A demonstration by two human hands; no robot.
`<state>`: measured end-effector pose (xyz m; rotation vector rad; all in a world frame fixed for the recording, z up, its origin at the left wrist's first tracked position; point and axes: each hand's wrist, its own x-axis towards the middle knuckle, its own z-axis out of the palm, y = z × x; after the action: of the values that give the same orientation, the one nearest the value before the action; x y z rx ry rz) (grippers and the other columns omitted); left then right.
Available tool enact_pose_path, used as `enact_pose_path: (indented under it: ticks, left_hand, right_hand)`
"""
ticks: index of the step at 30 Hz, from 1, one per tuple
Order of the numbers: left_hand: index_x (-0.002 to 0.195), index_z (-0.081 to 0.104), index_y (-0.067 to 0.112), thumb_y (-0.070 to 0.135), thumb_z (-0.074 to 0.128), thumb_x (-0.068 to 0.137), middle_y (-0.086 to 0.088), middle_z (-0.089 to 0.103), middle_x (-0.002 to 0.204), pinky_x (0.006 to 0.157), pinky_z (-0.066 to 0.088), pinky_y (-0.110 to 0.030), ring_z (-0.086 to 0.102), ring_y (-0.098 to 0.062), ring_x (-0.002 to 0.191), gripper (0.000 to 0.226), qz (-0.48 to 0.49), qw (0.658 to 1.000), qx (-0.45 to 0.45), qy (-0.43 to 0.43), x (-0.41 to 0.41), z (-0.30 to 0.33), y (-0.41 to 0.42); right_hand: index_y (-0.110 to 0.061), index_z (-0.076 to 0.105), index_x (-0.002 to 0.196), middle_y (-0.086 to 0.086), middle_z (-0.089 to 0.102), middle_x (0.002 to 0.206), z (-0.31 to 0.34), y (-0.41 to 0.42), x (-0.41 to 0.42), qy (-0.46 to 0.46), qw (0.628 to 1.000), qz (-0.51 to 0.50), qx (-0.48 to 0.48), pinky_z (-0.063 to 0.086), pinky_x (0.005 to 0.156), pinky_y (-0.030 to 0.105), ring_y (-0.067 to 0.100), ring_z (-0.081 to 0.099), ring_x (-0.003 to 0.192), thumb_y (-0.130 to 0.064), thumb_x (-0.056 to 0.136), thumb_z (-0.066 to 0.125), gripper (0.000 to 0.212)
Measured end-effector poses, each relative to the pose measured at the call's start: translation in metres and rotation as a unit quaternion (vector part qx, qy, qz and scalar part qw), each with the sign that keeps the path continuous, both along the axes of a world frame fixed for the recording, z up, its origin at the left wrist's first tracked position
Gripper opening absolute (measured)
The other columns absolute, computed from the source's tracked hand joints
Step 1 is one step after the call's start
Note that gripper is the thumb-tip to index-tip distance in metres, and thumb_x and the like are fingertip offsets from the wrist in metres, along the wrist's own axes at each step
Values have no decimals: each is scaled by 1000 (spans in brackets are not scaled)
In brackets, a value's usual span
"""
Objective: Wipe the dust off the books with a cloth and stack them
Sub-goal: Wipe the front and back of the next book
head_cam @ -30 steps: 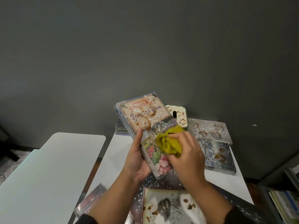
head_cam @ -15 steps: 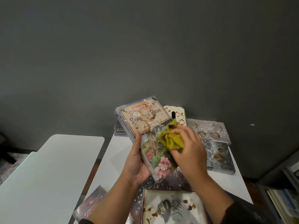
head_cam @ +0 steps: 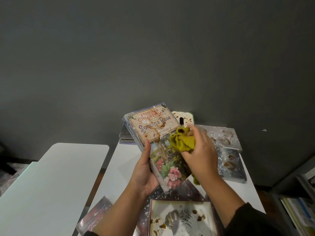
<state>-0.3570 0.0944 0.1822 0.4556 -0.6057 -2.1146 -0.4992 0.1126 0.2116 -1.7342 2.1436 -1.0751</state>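
**Wiping position: book held tilted, cloth at mid-cover**

Nearest the camera, a stained pale book (head_cam: 183, 218) is seen lying flat on the tabletop (head_cam: 117, 171), with other speckled books spread around it.

Above these, the held book (head_cam: 158, 143) is gripped along its spine edge by the left hand (head_cam: 144, 169): the thumb is laid up the cover and the fingers are curled under the back. The book is raised off the tabletop and tilted. Its long axis runs from the near corner, beside the left palm, away and slightly leftward to the title end.

The yellow-green cloth (head_cam: 182, 141) is bunched in the curled fingers of the right hand (head_cam: 199, 150) and pressed to the right side of the cover, about halfway along. Brown streaks remain on the title panel, which lies beyond and to the left of the cloth. The next stroke is therefore judged to run up-left along the long axis; the right hand is the nearer one for it.

Farther back, dusty books (head_cam: 221, 136) lie by the wall.
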Motion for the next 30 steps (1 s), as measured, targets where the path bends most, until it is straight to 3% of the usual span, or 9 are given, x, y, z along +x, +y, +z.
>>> enact_pose_path:
  ticks: [2, 5, 7, 10, 16, 19, 23, 27, 30]
  left_hand:
    - [106, 73, 7, 50, 88, 50, -22, 66, 116, 84, 56, -44, 66, -33, 105, 72, -2, 1000, -10, 11, 0, 1, -1]
    - [91, 76, 2, 56, 76, 61, -23, 70, 101, 74, 59, -41, 69, -32, 94, 62, 14, 1000, 8, -1, 1, 1, -1]
    - [91, 76, 3, 58, 69, 67, -23, 69, 103, 80, 58, -42, 69, -32, 96, 60, 14, 1000, 18, -15, 1, 1, -1]
    - [107, 73, 8, 50, 88, 51, -22, 64, 119, 91, 53, -46, 65, -32, 107, 72, -4, 1000, -1, -11, 1, 2, 1]
    - [112, 70, 8, 49, 92, 41, -23, 61, 124, 88, 54, -49, 63, -36, 109, 85, -3, 999, 5, -48, 0, -1, 8]
    - [110, 70, 5, 49, 86, 53, -24, 64, 119, 82, 57, -45, 66, -34, 104, 74, 9, 1000, 13, -24, 0, 2, 8]
    - [99, 75, 7, 54, 60, 76, -22, 68, 111, 84, 56, -43, 68, -31, 100, 54, 26, 999, 32, -30, 3, 4, 10]
    - [114, 69, 9, 52, 87, 49, -23, 59, 127, 91, 52, -48, 62, -35, 111, 80, -3, 999, 11, -44, 4, 4, 13]
    - [117, 65, 8, 52, 91, 39, -25, 59, 127, 87, 55, -48, 61, -37, 111, 93, -4, 999, 16, -45, 2, 3, 16]
  right_hand:
    - [-38, 40, 134, -19, 42, 123, -1, 19, 20, 23, 999, 40, -12, 42, 92, 24, 4, 39, 111, -18, 73, 69, 70]
    - [-36, 48, 126, -16, 49, 115, -12, 41, 44, 55, 987, 129, -80, 40, 82, 18, 4, 44, 102, -18, 67, 70, 66]
    - [-36, 44, 128, -14, 48, 117, -14, 35, 40, 70, 984, 143, -79, 33, 81, 12, 3, 42, 103, -15, 67, 71, 70]
    - [-37, 37, 135, -15, 38, 128, -9, 10, 14, 47, 997, 57, -29, 31, 84, 15, 0, 31, 110, -14, 77, 66, 70]
    - [-31, 43, 133, -4, 43, 130, -7, -2, -8, 17, 998, -58, 5, 33, 77, 19, 12, 42, 114, -16, 80, 67, 60]
    - [-35, 40, 133, -12, 39, 127, -10, 26, 26, 31, 999, 16, -29, 39, 86, 19, 4, 35, 114, -18, 75, 69, 67]
    - [-31, 49, 125, -10, 49, 116, -19, 40, 45, 70, 987, 112, -92, 32, 78, 10, 5, 42, 104, -14, 66, 73, 66]
    - [-31, 44, 131, -8, 42, 127, -10, 7, 9, 21, 999, 4, -30, 40, 77, 20, 11, 42, 112, -10, 77, 65, 62]
    - [-30, 46, 130, -5, 43, 128, -4, -2, -5, 11, 999, -41, -22, 36, 76, 21, 14, 43, 114, -12, 79, 67, 58]
